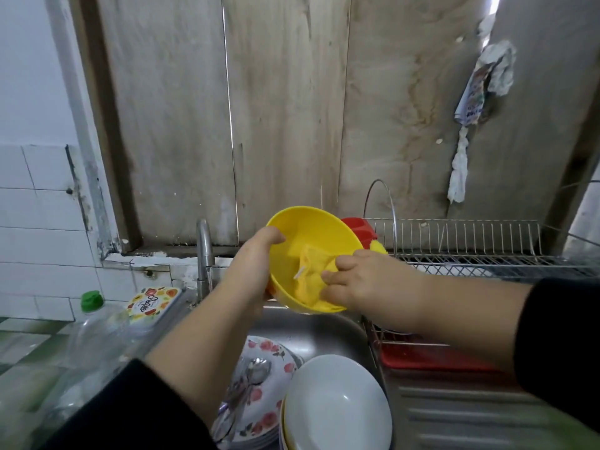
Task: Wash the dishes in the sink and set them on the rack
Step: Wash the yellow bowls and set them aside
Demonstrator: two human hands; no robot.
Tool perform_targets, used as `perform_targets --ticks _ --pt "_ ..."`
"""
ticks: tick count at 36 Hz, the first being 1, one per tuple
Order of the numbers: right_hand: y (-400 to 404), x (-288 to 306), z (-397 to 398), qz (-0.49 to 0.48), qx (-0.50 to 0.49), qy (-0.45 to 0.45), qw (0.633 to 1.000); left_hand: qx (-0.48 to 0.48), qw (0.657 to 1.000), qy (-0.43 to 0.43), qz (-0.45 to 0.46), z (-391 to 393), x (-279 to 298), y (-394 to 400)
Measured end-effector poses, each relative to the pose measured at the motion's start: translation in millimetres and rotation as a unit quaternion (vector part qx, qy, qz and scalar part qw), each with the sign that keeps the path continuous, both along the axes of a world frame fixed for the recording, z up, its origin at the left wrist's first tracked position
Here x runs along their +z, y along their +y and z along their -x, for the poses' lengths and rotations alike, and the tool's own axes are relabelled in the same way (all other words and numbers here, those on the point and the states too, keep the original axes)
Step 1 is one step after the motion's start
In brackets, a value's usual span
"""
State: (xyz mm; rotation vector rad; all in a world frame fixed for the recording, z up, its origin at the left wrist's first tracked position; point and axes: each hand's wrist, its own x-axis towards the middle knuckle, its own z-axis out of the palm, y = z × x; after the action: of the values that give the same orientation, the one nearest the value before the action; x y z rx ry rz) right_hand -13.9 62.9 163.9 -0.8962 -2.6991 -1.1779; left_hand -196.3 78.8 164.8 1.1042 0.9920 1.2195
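My left hand (256,261) grips the yellow bowl (311,235) by its left rim, tilted above the sink (324,332). My right hand (360,280) presses a yellow cloth (311,274) inside it, fingers curled. The rack (470,254) stands right; white bowls (337,404) sit near me.

The left hand (251,271) gripped a yellow bowl (311,254) above the sink (324,332). The right hand (360,280) pressed a yellow cloth (311,277) inside it.
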Motion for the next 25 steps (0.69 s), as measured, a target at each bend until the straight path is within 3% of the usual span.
perform_targets --ticks 3,5,8,11,14,16,18,22,24,25 --pt "-10 -11 37 0.117 -0.124 0.141 0.975 0.12 0.984 -0.091 -0.09 -24 -16 -8" --pt "-12 -16 40 0.158 -0.117 0.173 0.965 0.1 0.983 -0.092 -0.125 -29 -28 -18" --pt "-10 -7 18 0.151 -0.054 0.126 0.979 -0.033 0.995 -0.074 -0.056 -10 -19 -17" --pt "6 10 -3 0.042 0.02 0.002 0.999 -0.108 0.993 -0.038 0.016 10 3 -8" --pt "-1 11 20 0.105 -0.043 0.041 0.993 0.007 0.998 -0.064 -0.001 -4 3 -4" --pt "-7 4 44 0.13 -0.102 0.142 0.976 0.08 0.99 -0.101 -0.052 -21 -8 -8" --pt "-5 -3 43 0.138 -0.106 0.179 0.968 0.072 0.987 -0.119 -0.083 -25 -19 -14" --pt "-2 7 11 0.092 -0.012 0.065 0.994 -0.085 0.993 -0.076 -0.023 7 -13 -9" --pt "3 7 -1 0.005 0.009 -0.029 1.0 -0.082 0.995 -0.057 0.009 17 -4 -4" --pt "3 7 0 0.014 0.004 -0.039 0.999 -0.056 0.997 -0.056 0.01 16 -1 -4"
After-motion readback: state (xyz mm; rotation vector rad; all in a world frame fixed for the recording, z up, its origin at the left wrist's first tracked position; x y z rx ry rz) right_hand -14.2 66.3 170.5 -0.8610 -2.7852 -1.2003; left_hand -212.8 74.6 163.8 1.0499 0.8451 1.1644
